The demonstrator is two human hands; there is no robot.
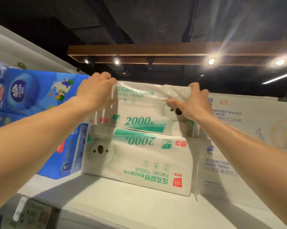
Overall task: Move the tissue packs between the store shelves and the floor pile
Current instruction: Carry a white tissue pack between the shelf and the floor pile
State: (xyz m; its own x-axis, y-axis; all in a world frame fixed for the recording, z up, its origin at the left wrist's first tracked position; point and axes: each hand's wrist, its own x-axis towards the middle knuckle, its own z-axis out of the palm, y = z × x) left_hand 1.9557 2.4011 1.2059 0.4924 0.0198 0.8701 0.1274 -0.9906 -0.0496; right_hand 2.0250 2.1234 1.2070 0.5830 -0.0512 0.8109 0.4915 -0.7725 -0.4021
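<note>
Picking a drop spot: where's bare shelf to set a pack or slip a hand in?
Free: the bare strip of shelf in front of the lower koala pack, between the blue packs and the toilet paper packs. Crowded: both neighbours sit close against the stack; left hand and right hand grip the upper pack.

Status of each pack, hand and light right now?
Lower pack: on shelf, print upside down.
Top pack: on lower pack, print upright, held.
Left hand: grips top pack.
Right hand: grips top pack.
Blue packs: stacked, untouched.
Lights: on.
</note>
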